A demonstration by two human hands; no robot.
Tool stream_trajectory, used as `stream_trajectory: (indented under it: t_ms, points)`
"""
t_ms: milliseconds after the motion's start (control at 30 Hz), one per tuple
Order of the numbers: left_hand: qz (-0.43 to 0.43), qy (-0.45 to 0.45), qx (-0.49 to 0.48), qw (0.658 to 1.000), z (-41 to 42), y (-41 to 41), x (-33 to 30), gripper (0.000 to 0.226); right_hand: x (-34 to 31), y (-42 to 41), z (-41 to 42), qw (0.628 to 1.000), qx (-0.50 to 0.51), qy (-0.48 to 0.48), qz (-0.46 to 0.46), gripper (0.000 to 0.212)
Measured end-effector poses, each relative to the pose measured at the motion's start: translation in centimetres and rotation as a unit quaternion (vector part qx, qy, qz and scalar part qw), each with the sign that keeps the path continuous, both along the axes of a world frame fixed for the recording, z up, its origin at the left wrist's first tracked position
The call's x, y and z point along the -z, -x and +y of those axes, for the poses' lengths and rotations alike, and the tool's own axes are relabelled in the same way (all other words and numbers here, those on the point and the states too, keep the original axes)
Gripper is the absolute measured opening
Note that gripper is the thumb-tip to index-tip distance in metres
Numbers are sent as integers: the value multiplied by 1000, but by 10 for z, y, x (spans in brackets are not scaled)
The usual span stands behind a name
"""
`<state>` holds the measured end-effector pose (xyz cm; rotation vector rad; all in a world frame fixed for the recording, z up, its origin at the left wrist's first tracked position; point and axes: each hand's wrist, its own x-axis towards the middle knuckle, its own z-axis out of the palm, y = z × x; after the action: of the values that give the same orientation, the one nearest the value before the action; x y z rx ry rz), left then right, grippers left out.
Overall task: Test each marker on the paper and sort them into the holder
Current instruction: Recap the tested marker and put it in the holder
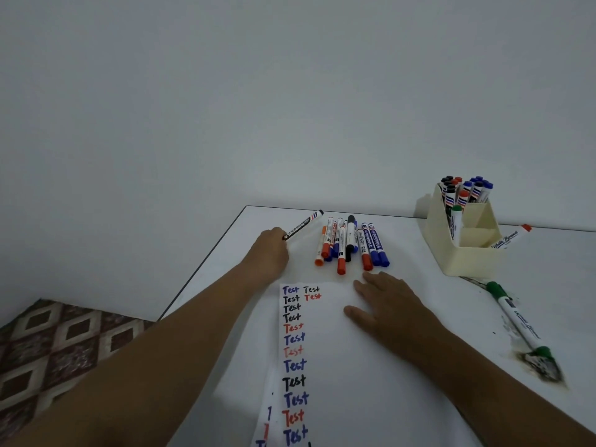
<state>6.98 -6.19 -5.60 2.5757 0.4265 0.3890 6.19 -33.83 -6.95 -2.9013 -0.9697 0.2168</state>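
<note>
Two hands work a white counter (245, 304). Left hand (269, 253) grips a black marker (303, 225); right hand (385, 304) lies flat, fingers spread, on the test paper (322, 350).

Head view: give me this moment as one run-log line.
left hand: grips black marker | right hand: flat on paper | untested markers: beyond paper | holder: partly filled

A white table (403, 366) carries a sheet of paper (325, 366) in the near middle, a loose pile of markers (350, 245) beyond it, a cream holder (464, 253) at the far right with a red-capped marker (511, 237) beside it, and a green marker (516, 319) lying nearer on the right.
</note>
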Motion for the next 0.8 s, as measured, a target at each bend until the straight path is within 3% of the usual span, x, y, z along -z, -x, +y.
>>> stream_trajectory:
  t_ms: [100,233,300,367,433,500,600,633,700,800]
  points:
    - [-7,61,27,998,-12,18,-10,23,-6,8,2,999,6,42,-17,82]
    - [-25,51,91,994,-30,45,-20,32,-20,16,7,996,12,77,-43,80]
    - [-29,74,118,990,-36,60,-24,29,-29,19,9,998,8,28,-55,78]
    - [-39,91,145,984,-41,73,-26,24,-38,23,13,994,14,-106,-26,76]
    - [-56,91,172,979,-46,82,-24,21,-47,28,21,943,36,-323,67,56]
    - [-69,95,199,973,-49,87,-21,19,-57,33,30,835,85,-512,183,27]
    - [-78,118,216,966,-50,91,-18,12,-68,40,39,697,109,-644,296,26]
    - [-80,127,218,964,-50,93,-17,10,-69,43,42,673,104,-663,310,26]
    - [-69,126,227,963,-47,96,-17,14,-70,48,46,660,107,-681,299,24]
    - [-34,166,232,958,-37,99,-17,41,-69,48,49,633,143,-716,257,25]
